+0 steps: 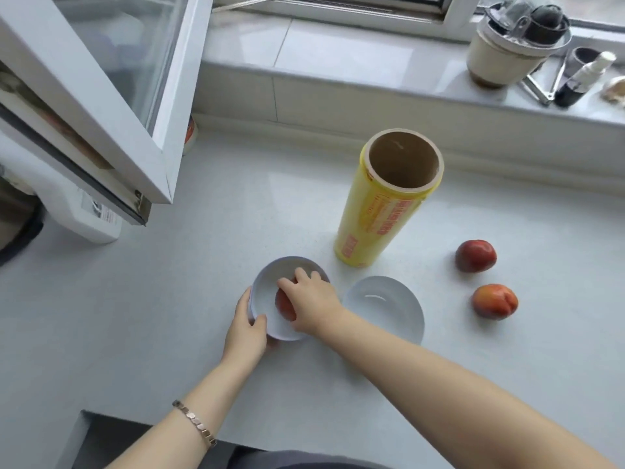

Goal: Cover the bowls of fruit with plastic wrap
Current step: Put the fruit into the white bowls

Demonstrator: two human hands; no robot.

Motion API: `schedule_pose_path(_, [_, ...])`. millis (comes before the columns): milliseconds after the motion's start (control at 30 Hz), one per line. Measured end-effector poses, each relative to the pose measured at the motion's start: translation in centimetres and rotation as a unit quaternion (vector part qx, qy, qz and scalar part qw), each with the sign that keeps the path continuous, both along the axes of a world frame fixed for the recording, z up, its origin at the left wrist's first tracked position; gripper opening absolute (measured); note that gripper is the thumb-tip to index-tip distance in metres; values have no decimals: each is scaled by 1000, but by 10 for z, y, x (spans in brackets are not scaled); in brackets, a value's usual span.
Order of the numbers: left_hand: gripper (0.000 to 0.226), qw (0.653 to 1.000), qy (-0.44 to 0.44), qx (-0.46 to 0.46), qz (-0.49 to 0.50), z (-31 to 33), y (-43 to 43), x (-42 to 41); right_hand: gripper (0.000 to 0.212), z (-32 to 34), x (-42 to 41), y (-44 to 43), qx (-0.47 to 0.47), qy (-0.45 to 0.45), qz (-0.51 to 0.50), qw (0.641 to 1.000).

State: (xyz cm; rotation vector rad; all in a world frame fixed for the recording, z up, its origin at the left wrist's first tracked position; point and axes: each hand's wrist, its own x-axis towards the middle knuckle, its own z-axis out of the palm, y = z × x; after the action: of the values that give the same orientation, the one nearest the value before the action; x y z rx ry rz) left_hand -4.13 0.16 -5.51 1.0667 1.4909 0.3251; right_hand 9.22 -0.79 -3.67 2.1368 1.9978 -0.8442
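- The right hand (313,304) is down inside the left bowl (267,289), fingers curled over a red fruit (284,304) that it grips or is just setting down; I can't tell whether the fruit rests on the bottom.
- The left hand (247,333) grips the same bowl at its near rim, thumb over the edge, steadying it on the counter (169,316).
- If the fruit is let go from any height, it could knock the bowl. The counter looks smooth, so the left hand's hold is what keeps the bowl from sliding.
- The second bowl (385,309) sits empty just beside the right forearm. A careless pull back of that arm could clip its rim and shove it.
- The roll (378,211) of wrap stands on end just behind both bowls, tall and narrow. I'd say it is the likeliest thing to topple if a reaching hand brushes it, and it could fall onto a bowl.
- Two more fruits, a far one (476,256) and a near one (494,301), lie loose well to the right. Being round, a nudge could send them rolling along the counter.
- No wrap is pulled out, so no bowl is covered. Film tends to cling to itself if it is drawn one-handed.
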Motion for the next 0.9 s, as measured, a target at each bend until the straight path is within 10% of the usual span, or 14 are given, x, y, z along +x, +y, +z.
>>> schedule_pose_path(267, [56,995,57,80,24,4,10,16,35,23,50,-65,184,128,-148,963])
schedule_pose_path(567, [51,975,171,135,43,25,19,37,31,-3,173,-166,146,-70,-390,906])
schedule_pose_path(733, [62,930,150,311,-127,33,-35,66,42,-16,194,-172,85,-106,-456,879])
schedule_pose_path(900, [54,951,107,98,-273,25,-54,95,61,-24,210,-158,49,-32,-526,848])
